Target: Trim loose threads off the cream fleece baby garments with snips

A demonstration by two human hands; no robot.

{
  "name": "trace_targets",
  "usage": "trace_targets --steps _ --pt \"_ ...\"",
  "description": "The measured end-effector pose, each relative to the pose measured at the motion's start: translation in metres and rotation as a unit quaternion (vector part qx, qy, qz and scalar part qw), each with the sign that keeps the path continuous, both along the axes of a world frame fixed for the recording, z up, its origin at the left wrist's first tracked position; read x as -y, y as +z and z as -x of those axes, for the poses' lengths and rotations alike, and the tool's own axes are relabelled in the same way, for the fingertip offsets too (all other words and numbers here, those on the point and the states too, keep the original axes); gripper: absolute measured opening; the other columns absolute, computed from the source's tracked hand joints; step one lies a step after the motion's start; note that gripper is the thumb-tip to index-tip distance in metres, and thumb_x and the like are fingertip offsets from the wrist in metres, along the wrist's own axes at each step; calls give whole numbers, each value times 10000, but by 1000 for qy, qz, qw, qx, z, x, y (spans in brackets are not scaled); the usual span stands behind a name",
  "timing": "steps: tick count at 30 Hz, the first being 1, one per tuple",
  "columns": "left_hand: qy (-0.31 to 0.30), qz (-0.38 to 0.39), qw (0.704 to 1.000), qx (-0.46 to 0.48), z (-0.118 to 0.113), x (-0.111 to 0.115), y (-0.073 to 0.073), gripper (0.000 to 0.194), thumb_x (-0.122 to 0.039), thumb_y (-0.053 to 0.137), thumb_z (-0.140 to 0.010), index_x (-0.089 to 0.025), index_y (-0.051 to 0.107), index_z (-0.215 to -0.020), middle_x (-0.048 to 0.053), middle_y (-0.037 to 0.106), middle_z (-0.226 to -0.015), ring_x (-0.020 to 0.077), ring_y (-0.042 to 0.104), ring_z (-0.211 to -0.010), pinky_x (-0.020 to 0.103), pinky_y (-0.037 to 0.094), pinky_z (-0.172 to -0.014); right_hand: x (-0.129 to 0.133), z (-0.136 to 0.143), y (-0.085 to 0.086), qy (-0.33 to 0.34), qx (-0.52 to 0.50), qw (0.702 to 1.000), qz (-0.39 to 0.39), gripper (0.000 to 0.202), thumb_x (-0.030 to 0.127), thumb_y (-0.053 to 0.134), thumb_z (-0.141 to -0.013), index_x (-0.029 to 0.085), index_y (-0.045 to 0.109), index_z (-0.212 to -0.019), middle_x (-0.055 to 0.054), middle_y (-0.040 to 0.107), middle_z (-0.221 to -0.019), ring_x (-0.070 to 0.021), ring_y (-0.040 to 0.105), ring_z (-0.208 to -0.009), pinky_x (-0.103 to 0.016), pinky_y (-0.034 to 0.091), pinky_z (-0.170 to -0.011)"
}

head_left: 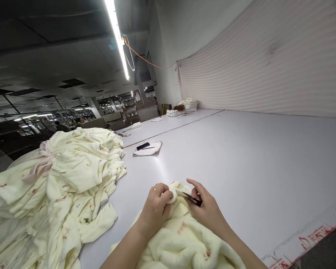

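A cream fleece garment (190, 239) with small reddish prints lies bunched on the near edge of the table. My left hand (158, 203) is closed on a fold of it and wears a ring. Small dark thread snips (192, 199) sit in my right hand (207, 207), their blades pointing left against the raised fold of fabric. The index finger of that hand sticks out above the snips. Whether the blades are cutting anything is too small to tell.
To the left rises a large pile of similar cream garments (81, 168), with a pink strip across it. A paper pad (154, 149) carrying a dark phone-like object (143, 146) lies farther along the white table (240, 168). Folded stacks (189, 106) stand at the far end.
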State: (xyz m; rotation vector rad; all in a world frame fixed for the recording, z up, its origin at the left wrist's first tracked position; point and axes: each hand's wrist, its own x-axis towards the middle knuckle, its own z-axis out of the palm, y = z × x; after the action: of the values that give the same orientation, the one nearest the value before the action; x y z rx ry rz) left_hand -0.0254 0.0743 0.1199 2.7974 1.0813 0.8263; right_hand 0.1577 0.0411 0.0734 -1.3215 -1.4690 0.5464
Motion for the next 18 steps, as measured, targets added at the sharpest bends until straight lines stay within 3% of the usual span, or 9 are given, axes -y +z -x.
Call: trace_targets --steps 2,4,6,9,13,15,18 --pt "-25 -18 999 -18 1 4 2 257 -9 366 -742 -211 495 -835 47 495 -866 184 458 -801 317 383 -748 -2 -1 6 67 -21 997 10 425 264 524 -792 275 520 -1217 34 523 -728 -140 517 -638 -241 446 -598" --pt "-39 -28 998 -36 1 7 4 287 2 361 -733 -215 502 -855 41 497 -843 181 460 -787 315 379 -741 -4 -2 9 102 -21 994 11 239 261 515 -800 270 616 -1016 32 532 -720 -141 515 -644 -243 440 -596" --pt "-22 -55 998 -26 3 8 3 278 -4 370 -740 -218 505 -856 34 495 -811 182 450 -760 316 367 -726 -4 -1 6 91 -1 996 0 124 210 493 -782 244 609 -809 27 546 -716 -140 511 -639 -238 424 -581" --pt "48 -79 994 58 4 9 -3 231 -43 404 -742 -223 484 -863 16 476 -750 189 429 -715 310 349 -685 0 4 -7 60 56 996 -46 160 116 493 -658 230 551 -755 26 548 -702 -136 517 -613 -220 400 -539" --pt "132 112 969 177 -1 13 -7 177 -80 401 -727 -237 412 -809 -39 415 -658 153 395 -593 259 330 -588 13 10 -13 51 113 991 -55 276 76 479 -610 244 547 -819 15 597 -760 -139 549 -617 -217 397 -525" --pt "133 201 948 206 -5 16 -6 158 -94 384 -731 -237 426 -784 -47 429 -648 144 401 -584 246 330 -577 20 9 -5 70 105 992 -2 242 91 493 -649 258 557 -812 23 612 -760 -148 565 -634 -227 416 -541" --pt "115 259 930 236 -7 20 -3 172 -123 378 -747 -233 493 -810 -35 517 -708 155 461 -663 244 362 -620 26 7 10 106 34 992 55 168 192 568 -725 272 593 -871 13 641 -842 -177 609 -760 -270 485 -652"
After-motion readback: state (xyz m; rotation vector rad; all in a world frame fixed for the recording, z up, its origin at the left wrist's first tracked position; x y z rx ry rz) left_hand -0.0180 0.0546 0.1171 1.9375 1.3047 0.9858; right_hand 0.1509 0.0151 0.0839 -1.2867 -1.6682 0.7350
